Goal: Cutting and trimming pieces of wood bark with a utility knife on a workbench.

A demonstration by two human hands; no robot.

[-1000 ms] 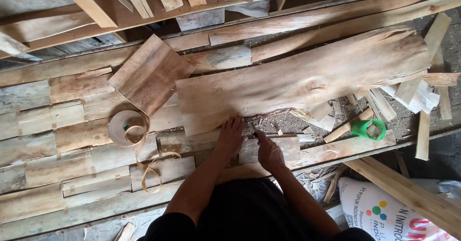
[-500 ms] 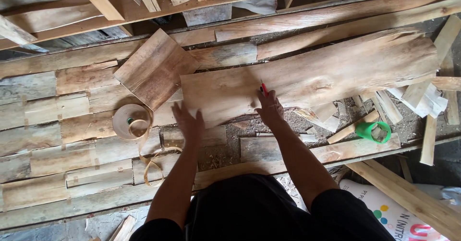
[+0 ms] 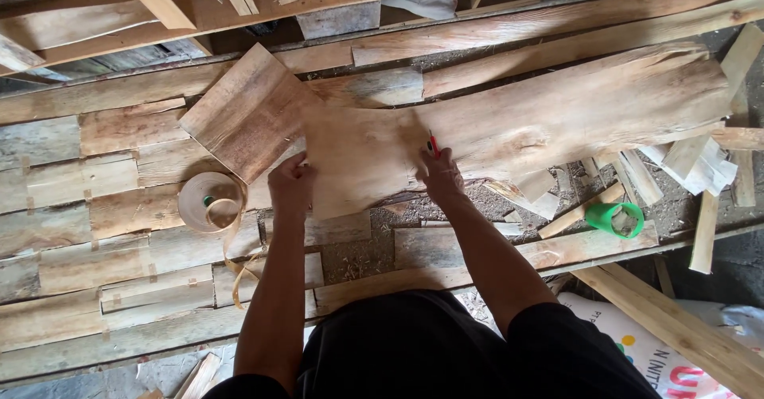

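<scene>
Head view: L hand [image 3: 290, 182] grips left edge of veneer sheet [image 3: 509, 128], which lies flat on bench [image 3: 95, 232]. R hand [image 3: 440, 175] presses sheet, fingers closed on red cutter [image 3: 432, 144]. Tape roll [image 3: 208, 201] just left of L hand. Green cup [image 3: 614, 218] at right; contents unclear.

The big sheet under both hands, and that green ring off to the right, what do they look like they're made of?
The sheet looks like thin raw wood veneer: pale tan, visible grain, ragged split edges, no varnish sheen. The green ring looks like smooth plastic, perhaps a tape core, by its even bright colour; too small to be sure.
</scene>
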